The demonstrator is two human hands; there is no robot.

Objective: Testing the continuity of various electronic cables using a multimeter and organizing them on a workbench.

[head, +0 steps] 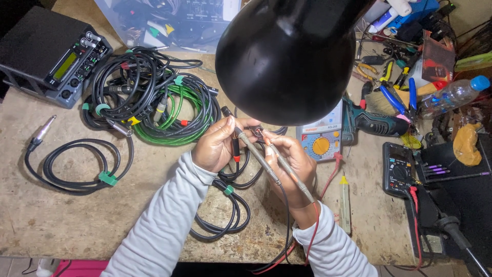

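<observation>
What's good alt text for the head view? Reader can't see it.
Two hands press slim metal-tipped test probes against a small connector: left hand also grips a black cable plug, right hand steadies both probes. Around them on the worn beige workbench lie coiled black and green cables, an analogue multimeter and a black lamp shade.

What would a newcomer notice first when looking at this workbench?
A large black lamp shade hangs over the top centre, hiding part of the bench. Just beneath it, the left hand and right hand hold two slim meter probes against a small cable connector. Coiled black and green cables lie at the upper left.
</observation>
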